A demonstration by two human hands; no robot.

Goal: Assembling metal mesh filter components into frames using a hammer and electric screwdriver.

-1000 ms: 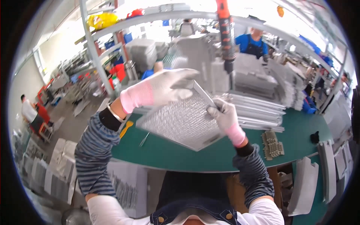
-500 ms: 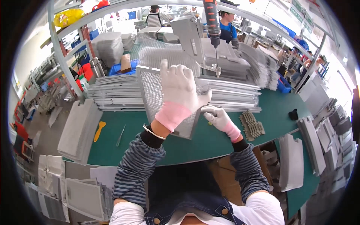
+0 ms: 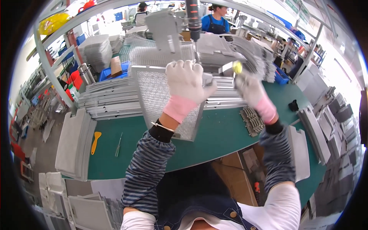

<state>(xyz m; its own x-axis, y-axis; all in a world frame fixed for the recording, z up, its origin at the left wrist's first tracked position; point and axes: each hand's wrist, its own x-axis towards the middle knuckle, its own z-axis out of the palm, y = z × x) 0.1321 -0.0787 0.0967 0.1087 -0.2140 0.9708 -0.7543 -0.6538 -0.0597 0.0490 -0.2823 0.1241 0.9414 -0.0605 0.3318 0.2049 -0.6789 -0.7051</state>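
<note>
Silvery, rectangular framed mesh panel (image 3: pixel 154 92)

The left hand (image 3: pixel 185 78) wears a white glove (image 3: pixel 188 91), pink cuff (image 3: pixel 179 109) and pale bangle (image 3: pixel 163 127); the blurred right hand (image 3: pixel 249 90) seems gloved alike. Sleeves (image 3: pixel 147 165) are striped blue-grey, the shirt (image 3: pixel 281 203) white, the buttoned bib (image 3: pixel 191 188) dark.

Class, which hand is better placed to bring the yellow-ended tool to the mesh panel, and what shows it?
Probably the right hand: it holds the yellow-ended tool. The left hand, over the mesh panel, seems busy steadying it.
</note>
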